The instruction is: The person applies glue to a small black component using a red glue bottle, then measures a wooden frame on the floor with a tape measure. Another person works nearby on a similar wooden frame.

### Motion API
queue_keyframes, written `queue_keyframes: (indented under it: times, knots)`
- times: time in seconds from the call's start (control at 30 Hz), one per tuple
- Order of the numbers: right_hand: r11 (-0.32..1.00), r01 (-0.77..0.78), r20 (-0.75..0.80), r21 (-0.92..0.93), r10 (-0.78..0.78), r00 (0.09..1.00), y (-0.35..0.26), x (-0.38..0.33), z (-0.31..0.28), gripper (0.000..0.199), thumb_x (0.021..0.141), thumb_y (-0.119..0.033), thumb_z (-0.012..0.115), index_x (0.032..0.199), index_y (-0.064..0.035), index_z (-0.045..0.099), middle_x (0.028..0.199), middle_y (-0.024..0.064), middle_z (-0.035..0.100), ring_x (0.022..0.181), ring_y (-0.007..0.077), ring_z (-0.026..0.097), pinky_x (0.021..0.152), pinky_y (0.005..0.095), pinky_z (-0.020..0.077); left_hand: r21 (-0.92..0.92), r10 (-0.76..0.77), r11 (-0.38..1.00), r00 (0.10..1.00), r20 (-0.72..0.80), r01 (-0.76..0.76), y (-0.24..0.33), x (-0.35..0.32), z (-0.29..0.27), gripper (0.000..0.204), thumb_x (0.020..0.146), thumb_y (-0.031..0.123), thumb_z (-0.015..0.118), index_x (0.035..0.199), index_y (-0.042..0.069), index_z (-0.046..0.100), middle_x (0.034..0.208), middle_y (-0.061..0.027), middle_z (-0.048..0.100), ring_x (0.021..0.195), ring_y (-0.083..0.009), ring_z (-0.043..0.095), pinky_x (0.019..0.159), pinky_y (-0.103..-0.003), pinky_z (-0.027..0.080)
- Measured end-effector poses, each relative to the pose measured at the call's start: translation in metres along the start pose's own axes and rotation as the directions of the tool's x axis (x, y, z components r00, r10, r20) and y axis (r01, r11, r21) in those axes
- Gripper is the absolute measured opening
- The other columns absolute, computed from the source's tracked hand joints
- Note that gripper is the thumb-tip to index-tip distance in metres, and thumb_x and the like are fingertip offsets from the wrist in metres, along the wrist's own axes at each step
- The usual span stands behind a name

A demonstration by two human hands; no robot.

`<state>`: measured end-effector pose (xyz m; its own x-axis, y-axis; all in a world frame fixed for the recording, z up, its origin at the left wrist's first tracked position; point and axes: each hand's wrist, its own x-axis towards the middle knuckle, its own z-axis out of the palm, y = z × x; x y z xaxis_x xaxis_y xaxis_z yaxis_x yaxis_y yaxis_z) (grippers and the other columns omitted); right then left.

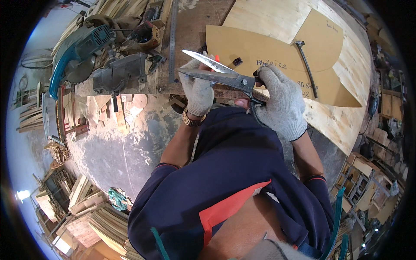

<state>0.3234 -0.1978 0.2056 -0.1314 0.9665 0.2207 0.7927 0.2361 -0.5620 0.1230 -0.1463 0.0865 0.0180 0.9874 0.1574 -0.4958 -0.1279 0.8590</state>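
Observation:
Large metal scissors (234, 82) are raised in front of me with their blades apart, pointing left. Wrapped round their dark handles is my right hand (279, 102), in a pale knitted glove. My left hand (199, 95), gloved alike and with a watch on its wrist, is closed behind the blades. A small orange-red tip (217, 58) sticks up beside its fingers; what else is in that hand is hidden by the scissors. Beyond the hands, a tan template sheet (247, 47) with handwriting lies on the bench, with a small dark block (237, 61) on it.
A hammer (307, 69) lies on the template, over a pale plywood sheet (346, 125). At the left stand a teal mitre saw (78, 52) and a grey vise-like tool (119, 76). A long steel ruler (172, 39) lies across the bench. Wood pieces (104, 229) are stacked at lower left.

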Motion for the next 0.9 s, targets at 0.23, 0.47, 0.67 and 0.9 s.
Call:
queue_keyframes:
  times: [0.23,0.47,0.67,0.9]
  knots:
    - [0.997,0.026,0.014,-0.067,-0.025,1.0,0.0021,0.0022,-0.0008,0.072,0.07,-0.058,0.085,0.109,-0.0013,0.063,0.096,0.0136,0.064,0.083,0.0355,0.069,0.071,0.0424,0.055,0.042,0.026,0.999,0.999,-0.029,-0.025,0.0004,0.0028,0.0045,0.057,0.094,0.031,0.074,0.137,0.006,0.048,0.139,-0.0197,0.058,0.127,-0.0388,0.059,0.106,-0.052,0.05]
    - [0.997,0.015,0.036,-0.079,-0.012,0.999,0.001,0.0059,-0.0036,0.072,0.07,-0.058,0.085,0.109,-0.0018,0.062,0.096,0.0134,0.064,0.084,0.0351,0.069,0.072,0.0422,0.0549,-0.017,0.024,1.0,1.0,-0.018,-0.024,-0.0042,0.0038,-0.0015,0.062,0.093,0.03,0.075,0.142,0.003,0.047,0.14,-0.02,0.058,0.126,-0.0394,0.059,0.106,-0.052,0.051]
    - [1.0,0.018,0.002,-0.025,-0.018,1.0,0.0012,0.008,-0.003,0.068,0.07,-0.054,0.087,0.103,-0.0011,0.061,0.094,0.0145,0.064,0.087,0.0377,0.068,0.073,0.0431,0.0537,-0.019,-0.006,1.0,0.999,-0.045,0.005,-0.0023,0.0047,-0.0012,0.066,0.092,0.031,0.076,0.141,-0.002,0.048,0.139,-0.0205,0.059,0.127,-0.0377,0.059,0.106,-0.05,0.05]
    - [0.999,0.023,0.0,-0.038,-0.023,1.0,0.0006,0.0085,-0.0033,0.066,0.07,-0.054,0.087,0.1,-0.0011,0.06,0.09,0.0141,0.062,0.083,0.0382,0.066,0.071,0.0432,0.0527,-0.033,0.06,0.998,0.998,-0.002,-0.06,0.0002,0.0041,-0.0006,0.061,0.096,0.03,0.072,0.14,-0.003,0.047,0.137,-0.0156,0.058,0.121,-0.0259,0.061,0.099,-0.039,0.052]
